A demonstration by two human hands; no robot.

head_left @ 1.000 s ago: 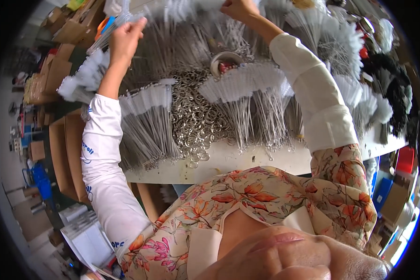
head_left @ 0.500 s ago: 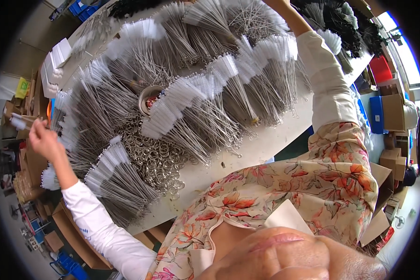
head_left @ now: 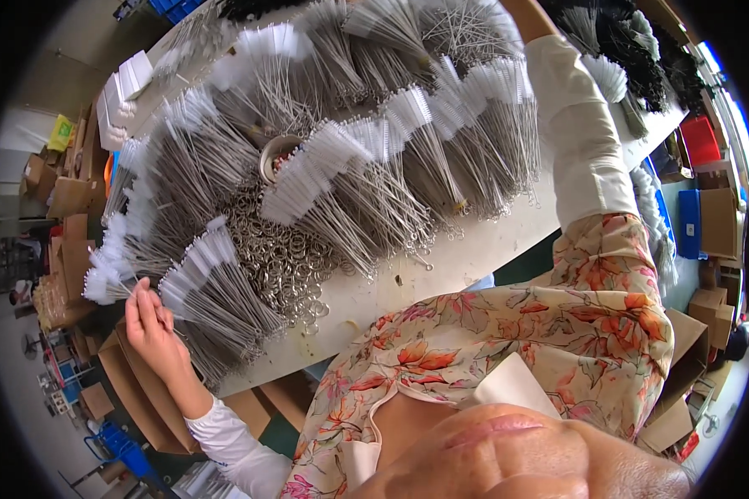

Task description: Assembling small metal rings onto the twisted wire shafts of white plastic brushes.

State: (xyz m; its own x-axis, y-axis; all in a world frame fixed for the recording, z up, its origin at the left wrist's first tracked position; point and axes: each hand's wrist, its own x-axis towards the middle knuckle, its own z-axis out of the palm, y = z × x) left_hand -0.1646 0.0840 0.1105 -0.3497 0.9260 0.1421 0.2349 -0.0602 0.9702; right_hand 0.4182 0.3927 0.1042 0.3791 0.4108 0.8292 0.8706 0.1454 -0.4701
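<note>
Bundles of thin wire-stemmed brushes (head_left: 324, 200) with white bristle heads and looped ends cover the table. At the left edge of the pile is my left hand (head_left: 158, 337), its fingers pinched together at the white heads of a brush (head_left: 112, 281). Just right of that hand lies a fanned bundle of brushes (head_left: 216, 291). My right arm stretches to the far side of the table; its hand is past the upper edge of the view, so what it touches is hidden.
A heap of metal rings (head_left: 287, 258) lies mid-table beside a round bowl (head_left: 279, 156) with small red items inside. White boxes (head_left: 125, 83) stand at the far left, black brushes (head_left: 632, 58) at the far right. Open cartons (head_left: 133, 374) sit below the table's left edge.
My left hand has come from beyond the table's left side, where it held a brush, down and right to the left brush pile. The right hand has gone out of view at the top.
</note>
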